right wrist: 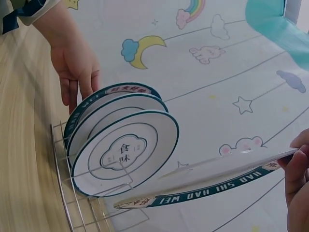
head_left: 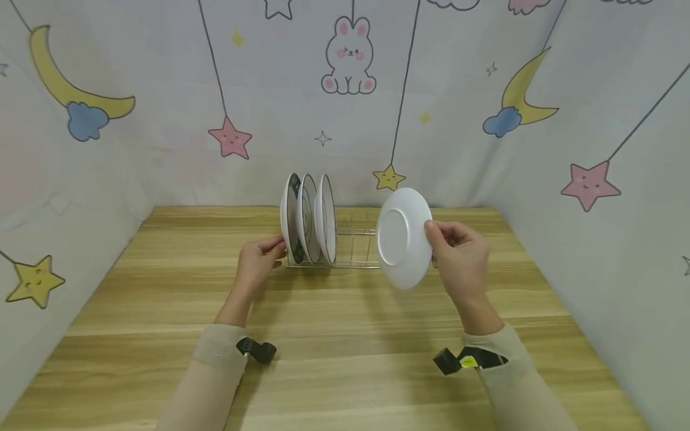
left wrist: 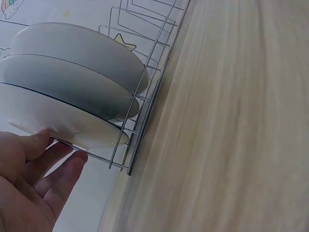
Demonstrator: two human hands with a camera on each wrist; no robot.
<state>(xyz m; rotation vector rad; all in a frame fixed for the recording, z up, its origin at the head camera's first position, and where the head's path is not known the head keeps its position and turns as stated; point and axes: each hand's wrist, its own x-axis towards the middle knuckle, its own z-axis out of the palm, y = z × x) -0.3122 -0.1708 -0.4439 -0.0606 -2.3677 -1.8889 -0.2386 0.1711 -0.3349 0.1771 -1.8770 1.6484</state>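
Observation:
My right hand (head_left: 463,254) grips the rim of a white plate (head_left: 396,239), its thumb on the underside facing me. That plate is tilted and held off the wire dish rack (head_left: 356,263), over its right end. In the right wrist view, a green band with lettering shows along the held plate (right wrist: 217,188). Three plates stand on edge side by side in the left part of the rack, the rightmost plate (right wrist: 133,150) showing its printed centre. At the rack's left end, my left hand (head_left: 259,260) pinches an end wire, close against the leftmost plate (left wrist: 63,113).
The rack stands near the back of a wood-grain table (head_left: 334,353). Behind it hangs a pale cloth (head_left: 302,72) printed with stars, moons and a bunny, which also encloses both sides. Empty wire slots lie between the standing plates and the held one.

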